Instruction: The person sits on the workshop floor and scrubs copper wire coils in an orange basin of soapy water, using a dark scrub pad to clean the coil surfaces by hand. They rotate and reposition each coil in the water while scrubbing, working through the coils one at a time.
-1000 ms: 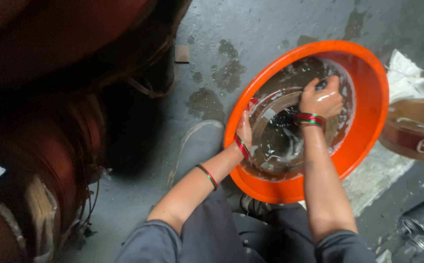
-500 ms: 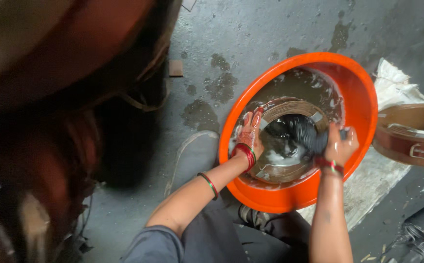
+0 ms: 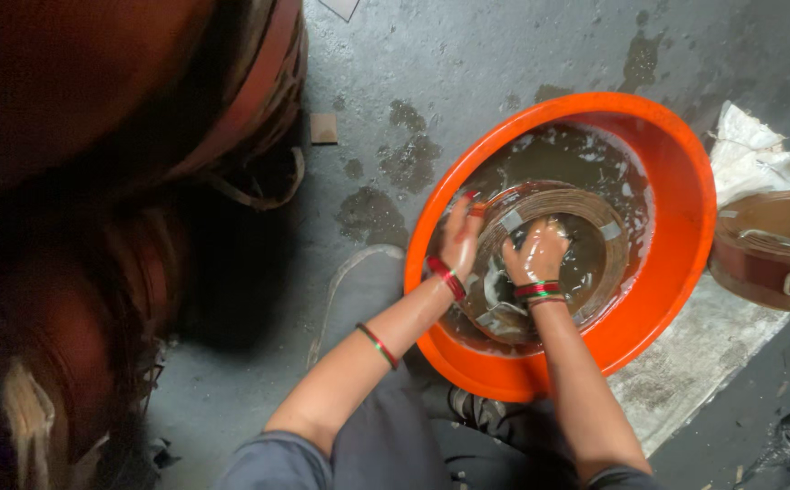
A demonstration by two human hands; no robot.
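An orange plastic basin holds murky water and a round brown ring of wound strip lying flat in it. My left hand grips the ring's left rim, fingers spread over its edge. My right hand is inside the ring with its fingers curled down on a wet grey cloth that trails toward the basin's near side. Both wrists carry red and green bangles. Water hides the ring's lower part.
Large rust-red drums fill the left side, blurred. Another brown ring with a metal clasp lies at the right beside a crumpled white sack. A grey sheet lies under the basin on the wet concrete floor; a small cardboard scrap lies nearby.
My right hand moved from the ring's right rim into its middle and closed down on the cloth. My left hand stayed on the left rim.
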